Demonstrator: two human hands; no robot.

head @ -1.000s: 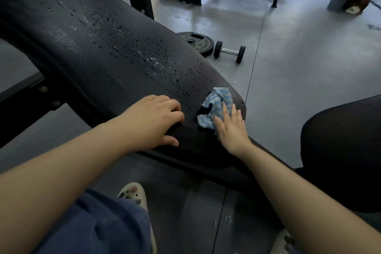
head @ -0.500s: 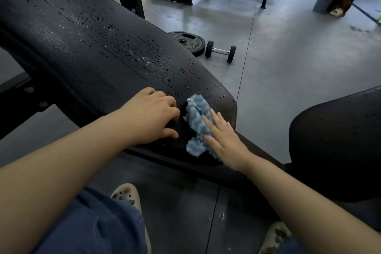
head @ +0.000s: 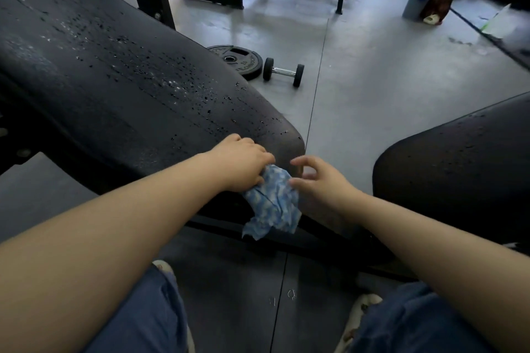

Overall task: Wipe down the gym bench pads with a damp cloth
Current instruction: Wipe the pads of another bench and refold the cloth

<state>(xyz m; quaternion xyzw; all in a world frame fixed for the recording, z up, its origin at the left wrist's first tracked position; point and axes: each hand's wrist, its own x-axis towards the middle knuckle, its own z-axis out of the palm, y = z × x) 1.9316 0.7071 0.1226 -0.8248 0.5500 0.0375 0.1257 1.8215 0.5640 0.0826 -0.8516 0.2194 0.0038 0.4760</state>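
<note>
Your left hand (head: 243, 165) has the blue-and-white cloth (head: 272, 203) bunched under its curled fingers at the near end of the long bench pad (head: 120, 89). Most of the cloth hangs off the pad's edge toward the floor (head: 372, 71). Your right hand (head: 321, 180) sits just beside the cloth with fingers loosely spread and holds nothing; its fingertips seem to touch the cloth's upper edge, though contact is hard to confirm.

The main risk is a drop. So little of the cloth is under your left fingers that any slack in the grip would probably let the dangling part pull it to the floor, and it would pick up grit you would then smear on the pad. Gather more of it into your palm first.

Next, coverage. Water droplets bead across the upper pad, well apart from where you are working. A crumpled cloth will likely streak them rather than lift them.

The second pad (head: 459, 175) on your right also shows droplets and looks untouched, so it is easy to forget.

A weight plate (head: 238, 61) and dumbbell (head: 284, 71) lie on the floor beyond the pad; mind your feet if you step round.
</note>
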